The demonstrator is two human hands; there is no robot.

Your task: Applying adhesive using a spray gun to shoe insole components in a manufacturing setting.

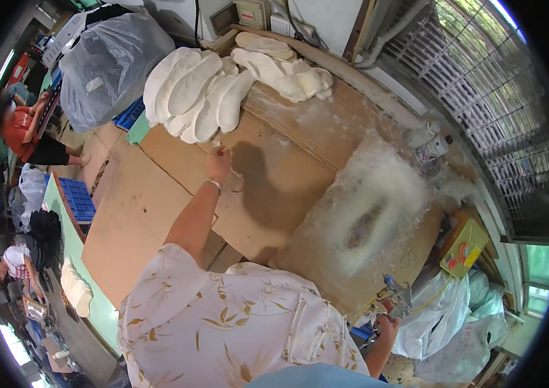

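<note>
Fluff (378, 207) is spread in a ring near the table's (138, 226) right edge. White pads (197, 90) are stacked at the far edge. A small tuft is pinched in the left hand (218, 165); a spray gun (396, 299) is gripped in the right hand (387, 323). Much bare board remains.

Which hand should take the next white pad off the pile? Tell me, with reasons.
Left. The left hand is stretched out right at the pile of white pads, while the right hand is far back, gripping a spray gun.

head camera looks steeply down over worktable (158, 213).
</note>
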